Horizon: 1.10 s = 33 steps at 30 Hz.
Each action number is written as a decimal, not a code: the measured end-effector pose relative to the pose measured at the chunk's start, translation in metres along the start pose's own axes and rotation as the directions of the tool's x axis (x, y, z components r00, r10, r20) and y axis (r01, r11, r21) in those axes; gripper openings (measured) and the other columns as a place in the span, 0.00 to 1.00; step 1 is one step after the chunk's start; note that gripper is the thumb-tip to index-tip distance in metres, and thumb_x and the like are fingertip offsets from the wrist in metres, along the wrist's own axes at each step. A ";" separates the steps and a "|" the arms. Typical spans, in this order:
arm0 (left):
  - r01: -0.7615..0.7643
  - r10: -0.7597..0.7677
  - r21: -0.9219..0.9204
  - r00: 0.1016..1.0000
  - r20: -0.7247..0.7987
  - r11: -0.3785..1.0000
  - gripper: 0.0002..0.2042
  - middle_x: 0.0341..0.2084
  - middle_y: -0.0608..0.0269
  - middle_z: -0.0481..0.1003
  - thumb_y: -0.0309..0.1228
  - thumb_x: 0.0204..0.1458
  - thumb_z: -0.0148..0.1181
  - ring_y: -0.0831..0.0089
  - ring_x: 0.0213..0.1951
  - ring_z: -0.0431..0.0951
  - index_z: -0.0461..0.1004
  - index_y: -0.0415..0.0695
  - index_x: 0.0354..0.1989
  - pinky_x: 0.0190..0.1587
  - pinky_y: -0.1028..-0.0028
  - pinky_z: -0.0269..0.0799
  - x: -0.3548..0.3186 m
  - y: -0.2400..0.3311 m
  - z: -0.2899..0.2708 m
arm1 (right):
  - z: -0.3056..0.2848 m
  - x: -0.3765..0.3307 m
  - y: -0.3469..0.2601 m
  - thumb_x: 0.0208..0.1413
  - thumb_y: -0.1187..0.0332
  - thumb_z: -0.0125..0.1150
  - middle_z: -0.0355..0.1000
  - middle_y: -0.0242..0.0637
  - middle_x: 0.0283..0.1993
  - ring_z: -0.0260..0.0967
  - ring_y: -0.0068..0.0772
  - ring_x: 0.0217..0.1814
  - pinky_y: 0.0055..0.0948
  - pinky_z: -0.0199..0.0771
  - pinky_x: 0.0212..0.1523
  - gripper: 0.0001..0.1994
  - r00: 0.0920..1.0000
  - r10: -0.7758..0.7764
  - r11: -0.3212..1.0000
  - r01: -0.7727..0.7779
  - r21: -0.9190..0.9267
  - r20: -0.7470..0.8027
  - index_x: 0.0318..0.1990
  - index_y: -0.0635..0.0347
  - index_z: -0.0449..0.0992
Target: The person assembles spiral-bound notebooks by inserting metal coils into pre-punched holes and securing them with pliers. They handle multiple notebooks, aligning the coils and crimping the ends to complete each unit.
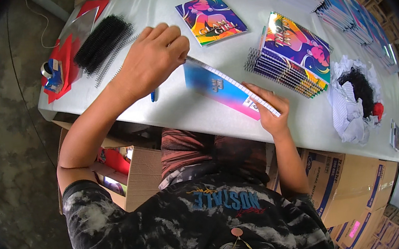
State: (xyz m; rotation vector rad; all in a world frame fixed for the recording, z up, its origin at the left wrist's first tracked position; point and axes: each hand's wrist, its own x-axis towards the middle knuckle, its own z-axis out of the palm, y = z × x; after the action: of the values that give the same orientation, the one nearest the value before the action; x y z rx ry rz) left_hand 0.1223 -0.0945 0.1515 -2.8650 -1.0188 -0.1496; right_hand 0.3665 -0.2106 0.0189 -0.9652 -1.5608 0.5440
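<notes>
Both hands hold one unbound blue-to-pink notebook (228,91) on edge on the tabletop (157,11), the left hand (155,56) pinching its top corner and the right hand (269,111) closed around its lower end, while a pile of bound notebooks (290,60) sits near and black spiral coils (101,39) wait unused.

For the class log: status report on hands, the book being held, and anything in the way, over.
Left hand grips top end of blue-pink notebook. Right hand holds its lower end, punched edge up. Black binding coils lie left, bound stack right; nothing blocking.
</notes>
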 end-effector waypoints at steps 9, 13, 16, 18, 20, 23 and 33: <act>-0.178 0.319 0.292 0.762 -0.563 0.940 0.47 0.64 0.38 0.42 0.70 0.42 0.41 0.40 0.65 0.36 0.51 0.43 0.63 0.61 0.43 0.22 -0.058 0.008 0.141 | 0.011 -0.004 -0.009 0.46 0.82 0.54 0.75 0.44 0.41 0.76 0.37 0.40 0.25 0.75 0.40 0.14 0.989 -0.139 0.983 0.132 -0.130 -0.049 0.42 0.68 0.75; -0.053 -0.125 -0.197 0.605 -0.786 0.979 0.51 0.62 0.31 0.39 0.71 0.40 0.42 0.36 0.64 0.34 0.48 0.41 0.64 0.58 0.38 0.22 -0.028 -0.010 0.138 | 0.023 -0.011 -0.015 0.45 0.79 0.56 0.75 0.45 0.41 0.76 0.38 0.40 0.26 0.75 0.39 0.15 0.978 -0.209 0.974 0.208 -0.088 0.004 0.43 0.67 0.75; -0.237 0.145 -0.092 0.813 -0.564 0.967 0.51 0.61 0.33 0.42 0.72 0.40 0.40 0.34 0.62 0.38 0.51 0.38 0.62 0.57 0.37 0.22 -0.065 0.030 0.157 | 0.021 -0.010 -0.008 0.44 0.78 0.57 0.75 0.47 0.40 0.76 0.39 0.39 0.27 0.75 0.38 0.15 0.970 -0.244 0.963 0.242 -0.116 -0.011 0.44 0.66 0.75; -0.250 0.282 0.154 0.640 -0.715 0.956 0.50 0.61 0.34 0.42 0.69 0.42 0.43 0.38 0.63 0.39 0.50 0.34 0.61 0.59 0.40 0.25 -0.056 0.019 0.137 | 0.016 -0.009 -0.007 0.44 0.78 0.58 0.75 0.48 0.40 0.76 0.40 0.39 0.27 0.76 0.38 0.15 0.960 -0.282 0.957 0.281 -0.078 0.000 0.44 0.66 0.75; -0.007 -0.092 -0.112 0.519 -0.850 0.994 0.50 0.59 0.35 0.45 0.64 0.44 0.47 0.46 0.63 0.41 0.47 0.25 0.58 0.62 0.48 0.29 -0.051 -0.028 0.137 | 0.020 -0.008 -0.017 0.44 0.78 0.59 0.75 0.48 0.41 0.76 0.41 0.40 0.29 0.75 0.41 0.15 0.968 -0.243 0.967 0.247 -0.059 0.057 0.43 0.68 0.76; -0.112 0.037 -0.054 0.683 -0.729 0.992 0.53 0.62 0.35 0.35 0.69 0.40 0.47 0.44 0.65 0.31 0.46 0.29 0.60 0.63 0.49 0.26 -0.045 0.001 0.147 | 0.023 -0.004 -0.017 0.44 0.79 0.57 0.75 0.50 0.40 0.76 0.41 0.40 0.29 0.75 0.41 0.15 0.960 -0.277 0.957 0.280 -0.072 0.049 0.43 0.69 0.75; -0.341 0.278 0.020 0.727 -0.628 0.940 0.45 0.59 0.46 0.57 0.70 0.41 0.43 0.47 0.62 0.50 0.58 0.45 0.60 0.62 0.46 0.37 -0.044 0.048 0.160 | 0.021 -0.008 -0.013 0.47 0.82 0.52 0.75 0.49 0.40 0.75 0.41 0.42 0.29 0.75 0.42 0.13 0.980 -0.198 0.972 0.198 -0.125 0.013 0.42 0.71 0.74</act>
State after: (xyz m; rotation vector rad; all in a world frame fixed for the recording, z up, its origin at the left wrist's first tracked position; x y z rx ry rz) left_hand 0.1286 -0.1389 -0.0154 -2.6743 -0.3949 -1.0633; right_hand 0.3425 -0.2210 0.0194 -0.8902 -1.6860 0.3086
